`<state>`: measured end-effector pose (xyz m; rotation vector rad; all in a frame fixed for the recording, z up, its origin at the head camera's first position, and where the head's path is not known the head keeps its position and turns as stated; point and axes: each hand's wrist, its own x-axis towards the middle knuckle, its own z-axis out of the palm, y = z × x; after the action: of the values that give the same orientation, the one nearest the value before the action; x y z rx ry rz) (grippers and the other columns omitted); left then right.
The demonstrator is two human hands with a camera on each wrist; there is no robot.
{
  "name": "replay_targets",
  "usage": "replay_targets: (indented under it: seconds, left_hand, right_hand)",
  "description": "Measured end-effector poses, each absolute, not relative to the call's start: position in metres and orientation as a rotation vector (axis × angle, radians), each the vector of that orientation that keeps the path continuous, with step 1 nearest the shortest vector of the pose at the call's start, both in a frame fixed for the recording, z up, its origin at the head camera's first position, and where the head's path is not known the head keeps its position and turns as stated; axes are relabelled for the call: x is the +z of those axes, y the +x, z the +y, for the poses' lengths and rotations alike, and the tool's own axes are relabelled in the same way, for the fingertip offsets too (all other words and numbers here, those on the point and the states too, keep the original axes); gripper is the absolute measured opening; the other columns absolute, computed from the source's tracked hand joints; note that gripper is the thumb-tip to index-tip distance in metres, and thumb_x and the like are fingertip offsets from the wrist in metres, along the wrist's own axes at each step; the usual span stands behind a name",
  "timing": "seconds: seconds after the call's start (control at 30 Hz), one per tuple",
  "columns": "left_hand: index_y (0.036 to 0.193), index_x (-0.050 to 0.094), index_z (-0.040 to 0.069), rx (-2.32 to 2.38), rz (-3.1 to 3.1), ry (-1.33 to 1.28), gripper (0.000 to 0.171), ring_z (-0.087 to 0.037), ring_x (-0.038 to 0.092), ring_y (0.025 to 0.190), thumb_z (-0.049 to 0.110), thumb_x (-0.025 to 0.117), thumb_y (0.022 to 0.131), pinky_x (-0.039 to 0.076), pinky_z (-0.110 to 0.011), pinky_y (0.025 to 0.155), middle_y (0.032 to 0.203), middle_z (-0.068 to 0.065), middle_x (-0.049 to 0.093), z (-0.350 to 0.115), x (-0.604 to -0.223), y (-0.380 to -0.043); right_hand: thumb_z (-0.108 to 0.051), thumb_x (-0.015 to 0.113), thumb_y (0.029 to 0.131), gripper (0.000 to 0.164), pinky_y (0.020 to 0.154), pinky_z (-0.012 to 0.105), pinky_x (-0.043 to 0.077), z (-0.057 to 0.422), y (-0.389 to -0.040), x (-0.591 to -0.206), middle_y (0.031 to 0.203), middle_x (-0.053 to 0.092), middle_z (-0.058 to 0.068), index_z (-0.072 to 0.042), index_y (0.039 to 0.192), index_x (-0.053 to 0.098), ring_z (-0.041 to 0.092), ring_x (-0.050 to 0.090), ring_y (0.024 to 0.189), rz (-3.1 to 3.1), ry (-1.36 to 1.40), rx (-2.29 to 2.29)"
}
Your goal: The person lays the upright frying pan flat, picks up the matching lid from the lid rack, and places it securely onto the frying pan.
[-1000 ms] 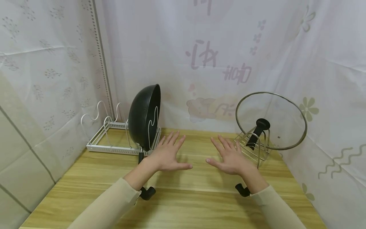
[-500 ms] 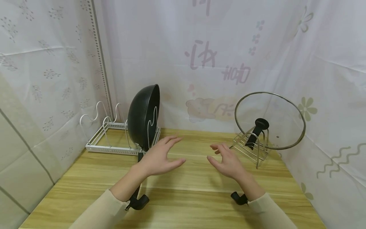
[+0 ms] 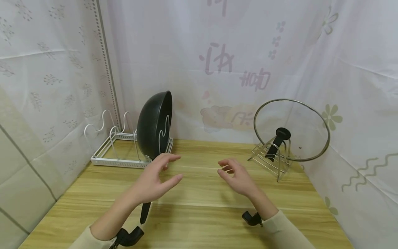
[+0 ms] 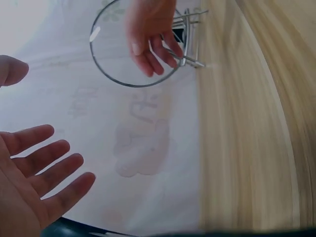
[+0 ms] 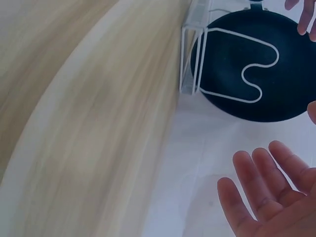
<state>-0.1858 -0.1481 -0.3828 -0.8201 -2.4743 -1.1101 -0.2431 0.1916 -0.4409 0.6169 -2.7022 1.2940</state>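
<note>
A black wok stands on its side in a white wire rack at the left, its handle pointing toward the front. My left hand hovers over that handle and hides part of it, thumb and fingers apart and holding nothing. Right of the middle, my right hand hangs in the air with loosely bent fingers, also holding nothing. Beyond it a round glass lid with a metal rim and black knob leans upright in a small metal wire stand.
The wooden tabletop meets a printed curtain at the back and sides. The rack's left slots, with white wire loops, stand beside the wok. A black wrist mount sits on my left wrist and another black mount on my right.
My left hand has drawn back toward the front left, over the wok's handle. My right hand has moved slightly left, its spread fingers now bent. Wok and lid have stayed in place.
</note>
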Motion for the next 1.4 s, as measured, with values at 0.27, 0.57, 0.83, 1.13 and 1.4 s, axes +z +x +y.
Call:
replay_targets:
  seconds: [0.27,0.57,0.83,1.13,1.4]
  left_hand:
    - [0.148,0.065,0.018,-1.185,-2.369,-0.827,0.052,-0.022,0.069,0.127,0.012,0.079,0.099,0.064,-0.035,0.096,0.139,0.0,0.07,-0.173,-0.376,-0.165]
    - [0.147,0.066,0.018,-1.198,-2.359,-0.737,0.052,-0.007,0.067,0.122,0.006,0.078,0.098,0.062,-0.031,0.091,0.139,-0.002,0.071,-0.2,-0.381,-0.154]
    - [0.145,0.066,0.013,-1.231,-2.456,-0.525,0.042,-0.001,0.069,0.115,0.013,0.074,0.104,0.06,-0.025,0.088,0.141,-0.01,0.071,-0.216,-0.393,-0.148]
    - [0.156,0.053,0.0,-1.464,-2.693,-0.151,0.057,-0.039,0.068,0.131,0.032,0.067,0.11,0.059,-0.032,0.092,0.152,-0.023,0.062,-0.219,-0.412,-0.156]
    - [0.155,0.047,-0.007,-1.976,-2.691,0.08,0.062,-0.028,0.068,0.118,0.033,0.063,0.111,0.063,-0.04,0.09,0.138,-0.021,0.066,-0.212,-0.435,-0.161]
  right_hand:
    - [-0.034,0.068,0.109,0.037,0.108,0.051,0.056,0.169,-0.242,-0.435,0.141,0.069,0.006,-0.016,0.141,0.068,0.024,0.069,0.123,-2.722,0.609,1.447]
    - [-0.036,0.065,0.11,0.036,0.106,0.047,0.057,0.141,-0.244,-0.44,0.14,0.07,0.005,-0.015,0.14,0.069,0.023,0.068,0.123,-2.746,0.694,1.488]
    - [-0.04,0.063,0.111,0.037,0.101,0.043,0.057,0.12,-0.242,-0.446,0.137,0.07,0.006,-0.018,0.141,0.069,0.023,0.068,0.121,-2.761,0.737,1.567]
    - [-0.041,0.059,0.113,0.038,0.101,0.051,0.06,0.105,-0.245,-0.45,0.137,0.07,0.01,-0.019,0.142,0.068,0.029,0.068,0.121,-2.731,0.752,1.752]
    - [-0.035,0.057,0.115,0.042,0.106,0.045,0.061,0.082,-0.252,-0.453,0.145,0.068,0.016,-0.007,0.145,0.066,0.039,0.068,0.13,-2.619,0.753,2.109]
